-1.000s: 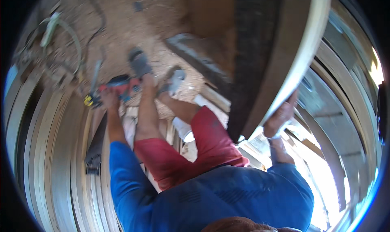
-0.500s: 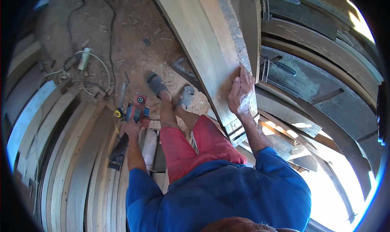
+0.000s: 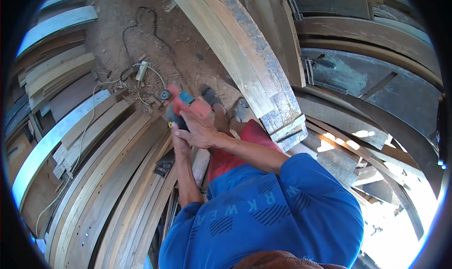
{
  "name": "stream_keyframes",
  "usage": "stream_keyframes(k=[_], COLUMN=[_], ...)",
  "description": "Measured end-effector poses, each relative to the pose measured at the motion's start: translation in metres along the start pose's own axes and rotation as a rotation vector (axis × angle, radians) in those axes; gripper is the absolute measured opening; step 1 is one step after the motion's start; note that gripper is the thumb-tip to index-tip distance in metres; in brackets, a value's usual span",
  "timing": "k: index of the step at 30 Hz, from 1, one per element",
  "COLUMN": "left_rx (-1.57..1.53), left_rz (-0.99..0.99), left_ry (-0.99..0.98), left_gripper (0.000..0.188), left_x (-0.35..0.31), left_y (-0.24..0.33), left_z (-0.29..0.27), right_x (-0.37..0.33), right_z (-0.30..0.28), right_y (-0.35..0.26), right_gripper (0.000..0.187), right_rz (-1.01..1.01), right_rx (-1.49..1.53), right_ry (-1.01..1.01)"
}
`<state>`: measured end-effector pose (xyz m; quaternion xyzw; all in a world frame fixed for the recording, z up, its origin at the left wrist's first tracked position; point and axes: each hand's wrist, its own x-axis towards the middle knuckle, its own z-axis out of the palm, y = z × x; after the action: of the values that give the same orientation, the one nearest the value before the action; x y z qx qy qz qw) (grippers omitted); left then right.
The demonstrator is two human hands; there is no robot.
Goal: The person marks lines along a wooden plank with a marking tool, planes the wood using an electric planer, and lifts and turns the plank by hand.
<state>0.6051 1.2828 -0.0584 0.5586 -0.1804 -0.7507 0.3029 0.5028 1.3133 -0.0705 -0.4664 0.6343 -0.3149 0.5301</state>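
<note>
A red power tool with teal parts and a round dark knob, by its shape an electric hand planer, is held out at the left above the ground. My left hand grips its dark rear end, with the fingers partly hidden. Across my body reaches my right hand; its fingers are stretched out beside the planer, and its thumb lies over my left hand. A long wooden beam, pale along one side and grey and rough along the other, stands to the right of my legs, with neither hand on it.
Curved-looking stacked boards fill the left. Near the planer lie a white socket block and a dark cable on the shavings-strewn ground. Dark panels and planks lean at the right. A dark tool rests on the boards.
My right hand has left the beam and moved left to the planer. The planer, in my left hand, has been raised and turned. My view has shifted to the left.
</note>
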Motion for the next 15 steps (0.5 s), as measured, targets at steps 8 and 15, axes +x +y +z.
stream_keyframes(k=[8,15], left_rx=[0.011,0.814], left_rz=[0.187,0.329], left_ry=[-0.412,0.076], left_gripper=[0.058,0.027], left_x=[-0.040,-0.033], left_y=[-0.029,-0.032], left_z=[0.029,0.011], right_x=[-0.028,-0.077], right_z=[-0.094,-0.152], right_y=[-0.014,-0.060], right_gripper=[0.070,0.037], right_rz=[0.279,0.180], right_rx=[0.294,0.268], right_ry=[0.009,0.070])
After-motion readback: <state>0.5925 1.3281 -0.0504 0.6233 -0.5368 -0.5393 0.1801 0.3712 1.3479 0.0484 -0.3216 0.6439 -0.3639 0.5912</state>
